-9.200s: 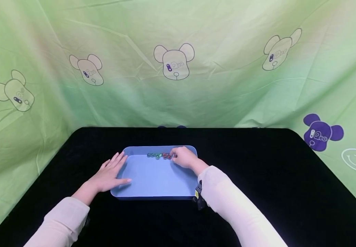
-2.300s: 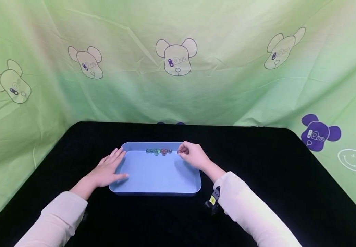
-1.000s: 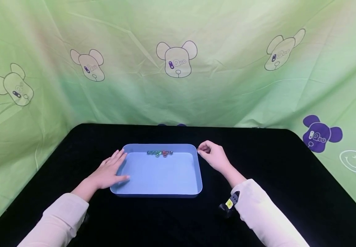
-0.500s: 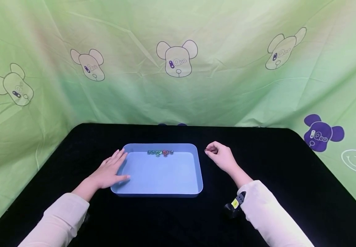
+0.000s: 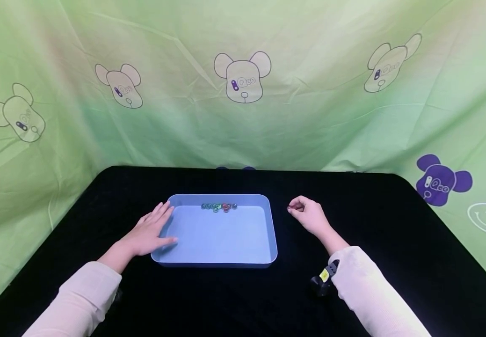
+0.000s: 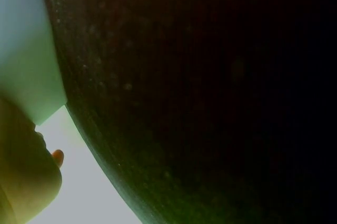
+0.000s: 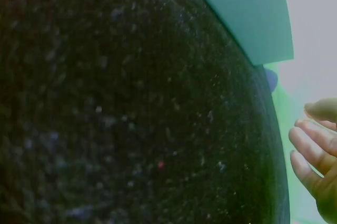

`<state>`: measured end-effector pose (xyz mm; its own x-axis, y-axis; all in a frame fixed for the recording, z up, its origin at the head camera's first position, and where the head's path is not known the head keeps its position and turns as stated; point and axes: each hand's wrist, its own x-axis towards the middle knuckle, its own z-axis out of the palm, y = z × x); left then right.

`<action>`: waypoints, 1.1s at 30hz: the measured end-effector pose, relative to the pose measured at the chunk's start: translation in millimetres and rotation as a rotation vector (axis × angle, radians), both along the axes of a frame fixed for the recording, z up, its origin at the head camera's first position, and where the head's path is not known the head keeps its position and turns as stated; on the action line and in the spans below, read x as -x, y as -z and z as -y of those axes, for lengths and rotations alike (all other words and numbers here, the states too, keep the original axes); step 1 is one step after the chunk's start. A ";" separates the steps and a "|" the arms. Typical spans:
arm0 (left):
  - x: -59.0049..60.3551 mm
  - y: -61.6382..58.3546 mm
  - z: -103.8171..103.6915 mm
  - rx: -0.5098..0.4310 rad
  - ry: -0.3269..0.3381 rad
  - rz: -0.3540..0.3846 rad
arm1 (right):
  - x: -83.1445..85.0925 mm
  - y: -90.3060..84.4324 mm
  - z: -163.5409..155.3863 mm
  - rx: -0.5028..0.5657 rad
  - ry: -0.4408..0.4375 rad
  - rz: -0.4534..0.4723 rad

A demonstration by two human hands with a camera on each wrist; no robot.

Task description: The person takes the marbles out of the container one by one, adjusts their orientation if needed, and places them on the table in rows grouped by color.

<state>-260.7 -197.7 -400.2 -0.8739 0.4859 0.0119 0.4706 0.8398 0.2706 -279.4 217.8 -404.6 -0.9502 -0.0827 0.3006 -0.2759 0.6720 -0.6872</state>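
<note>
On the black table, right of the blue tray, the right hand curls its fingertips together; whether they pinch a bead is unclear. Left hand lies flat on the tray's left rim. Coloured beads line the far wall.

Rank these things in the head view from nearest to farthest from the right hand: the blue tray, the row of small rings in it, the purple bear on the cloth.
1. The blue tray: just left of the right hand.
2. The row of small rings: farther left, along the tray's far wall.
3. The purple bear: far right, on the green cloth.
</note>
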 end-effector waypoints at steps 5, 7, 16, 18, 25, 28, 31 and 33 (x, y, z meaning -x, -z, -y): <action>0.6 0.5 0.9 -0.002 -0.002 0.003 | 2.6 3.8 -1.8 -0.008 -0.004 0.025; 0.6 0.9 1.2 -0.002 -0.002 0.001 | 3.6 5.6 -2.6 -0.006 -0.004 0.034; 1.9 4.4 2.4 -0.002 0.001 0.003 | 5.3 13.3 -8.1 -0.021 -0.014 0.063; 2.4 4.7 2.5 -0.002 0.001 0.004 | 5.4 13.1 -8.5 -0.027 -0.020 0.062; 3.2 3.5 2.3 0.005 0.000 0.002 | 7.3 13.4 -7.4 -0.083 -0.021 0.056; 3.0 2.8 2.0 0.002 -0.002 0.006 | 7.7 14.0 -6.7 -0.104 -0.015 0.052; 2.7 2.4 1.5 0.002 -0.003 0.008 | 7.9 14.1 -6.5 -0.115 -0.015 0.051; 2.4 2.2 1.4 0.004 -0.005 0.010 | 8.2 14.1 -6.6 -0.120 -0.017 0.056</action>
<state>-263.1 -199.1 -402.4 -0.8762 0.4819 0.0009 0.4639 0.8430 0.2723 -287.6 224.4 -418.6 -0.9635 -0.1310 0.2336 -0.2510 0.7460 -0.6169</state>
